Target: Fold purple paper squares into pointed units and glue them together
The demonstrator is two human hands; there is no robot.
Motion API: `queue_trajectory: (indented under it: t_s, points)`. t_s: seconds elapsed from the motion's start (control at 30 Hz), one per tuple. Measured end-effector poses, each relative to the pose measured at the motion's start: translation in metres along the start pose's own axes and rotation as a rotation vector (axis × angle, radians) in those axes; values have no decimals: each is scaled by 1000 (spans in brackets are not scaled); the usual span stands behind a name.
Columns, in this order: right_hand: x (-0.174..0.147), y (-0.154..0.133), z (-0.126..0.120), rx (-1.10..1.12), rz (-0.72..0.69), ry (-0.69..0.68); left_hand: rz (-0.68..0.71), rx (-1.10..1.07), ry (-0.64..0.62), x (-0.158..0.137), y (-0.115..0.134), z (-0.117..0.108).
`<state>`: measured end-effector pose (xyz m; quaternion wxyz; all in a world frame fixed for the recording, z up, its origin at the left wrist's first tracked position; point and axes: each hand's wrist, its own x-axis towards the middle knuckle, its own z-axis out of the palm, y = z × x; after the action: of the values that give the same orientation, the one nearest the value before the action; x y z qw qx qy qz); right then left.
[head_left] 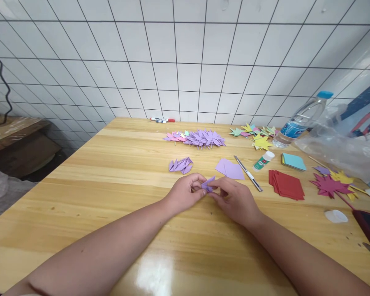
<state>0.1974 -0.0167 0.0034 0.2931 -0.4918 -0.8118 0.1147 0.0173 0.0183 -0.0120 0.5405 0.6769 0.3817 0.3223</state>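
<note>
Between my two hands is a small folded piece of purple paper [207, 185], raised just over the table. My left hand [186, 190] pinches its left side with thumb and fingers. On the other side, the thumb and fingertips of my right hand [234, 198] grip it too. Several folded purple paper pieces [181, 165] lie beyond my left hand. Flat purple paper squares [230, 169] rest beyond my right hand, with a utility knife [248, 173] beside them.
Purple paper leaves [205, 139] are heaped near the wall, a marker [162, 120] behind them. To the right stand a glue stick [264, 161] and a water bottle [302, 120]. Red paper squares [286, 185], blue paper [293, 161], a dark red paper leaf [329, 185] and a plastic cap [336, 216] lie there.
</note>
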Motion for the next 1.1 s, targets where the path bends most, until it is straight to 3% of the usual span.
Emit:
queue_trajectory:
  t_s: [0.33,0.5,0.7,1.1]
  points:
    - [2,1,6,120,92,65,-89,-54,51,1,5,0]
    - [5,2,8,326,163,119,-89,-111,17,2,5,2]
    - [8,3,7,482,277,51,-62,-134,13,3,2,3]
    - [9,2,5,530,309,54,-15,-116,-21,3,0,4]
